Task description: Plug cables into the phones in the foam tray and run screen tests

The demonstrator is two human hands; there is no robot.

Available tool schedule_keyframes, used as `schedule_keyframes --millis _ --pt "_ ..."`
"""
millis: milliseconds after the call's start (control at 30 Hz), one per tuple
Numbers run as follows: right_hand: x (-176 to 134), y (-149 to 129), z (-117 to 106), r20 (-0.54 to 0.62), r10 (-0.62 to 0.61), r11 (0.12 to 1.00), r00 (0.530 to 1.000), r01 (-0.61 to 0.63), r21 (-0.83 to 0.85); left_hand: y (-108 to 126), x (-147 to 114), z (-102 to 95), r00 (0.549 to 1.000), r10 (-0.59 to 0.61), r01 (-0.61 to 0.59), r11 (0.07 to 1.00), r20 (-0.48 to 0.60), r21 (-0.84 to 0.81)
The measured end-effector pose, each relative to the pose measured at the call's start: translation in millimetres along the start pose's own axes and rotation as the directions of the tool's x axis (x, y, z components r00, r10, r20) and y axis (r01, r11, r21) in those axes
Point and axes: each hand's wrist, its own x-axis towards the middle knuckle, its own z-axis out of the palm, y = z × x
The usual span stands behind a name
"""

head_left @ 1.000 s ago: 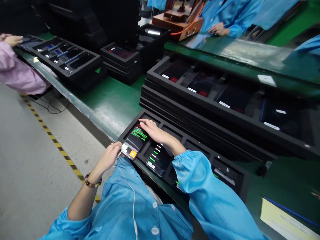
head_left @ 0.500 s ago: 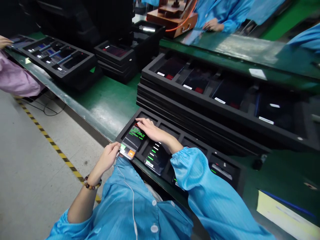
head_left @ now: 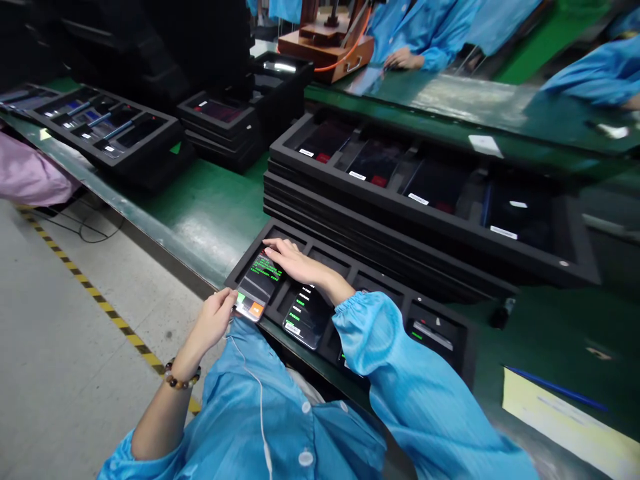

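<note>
Two hands, left hand (head_left: 214,319) and right hand (head_left: 290,259), on one phone (head_left: 256,288), one tray (head_left: 350,267)

Phone (head_left: 257,285) in near tray (head_left: 350,263), tray stack (head_left: 400,213) behind

Glossy glass-faced lit phone (head_left: 257,285) sits in a matt black foam-looking slotted tray (head_left: 350,267). The green bench top (head_left: 210,207) at 11 o'clock looks smooth and shiny; the blue cloth sleeve (head_left: 400,373) looks thin and slightly sheeny.

Green lines on phone (head_left: 260,280) screen, illegible
</note>
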Motion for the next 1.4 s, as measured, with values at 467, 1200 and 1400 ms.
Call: schedule_keyframes --millis 467,1200,1400 --pt "2 0 7 -0.116 -0.056 0.998 0.992 0.06 0.033 0 3 3.8 1.0 0.006 -0.007 0.998 -0.009 -0.059" --pt "-342 84 93 -0.908 0.101 0.912 0.407 -0.402 -0.079 37 57 -4.1 0.885 0.465 -0.415 0.796 -0.006 0.44" --pt "-321 76 92 -0.895 0.042 0.862 0.444 -0.469 -0.192 38 58 -2.8 0.912 0.41 -0.37 0.833 -0.008 0.411"
